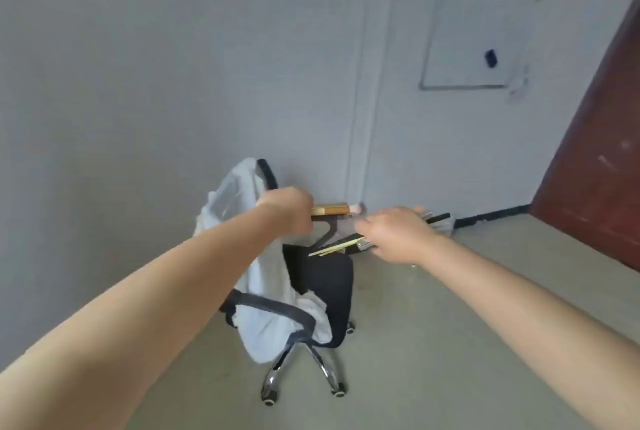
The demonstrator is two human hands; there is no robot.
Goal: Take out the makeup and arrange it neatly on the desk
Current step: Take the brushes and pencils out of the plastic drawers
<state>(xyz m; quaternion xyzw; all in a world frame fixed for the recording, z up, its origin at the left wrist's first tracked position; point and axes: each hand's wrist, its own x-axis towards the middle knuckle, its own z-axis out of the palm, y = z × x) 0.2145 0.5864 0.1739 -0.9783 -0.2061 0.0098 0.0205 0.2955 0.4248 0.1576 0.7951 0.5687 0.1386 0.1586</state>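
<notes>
A gold makeup tube (329, 209), lying roughly level and pointing right, is gripped in the left hand (289, 209). A blurred clear pouch (349, 227) holding dark and gold sticks is clutched by the right hand (394, 234), above an office chair (298, 291)

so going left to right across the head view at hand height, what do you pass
chair → left hand → gold tube → right hand → black umbrella on the floor → dark red door
</notes>
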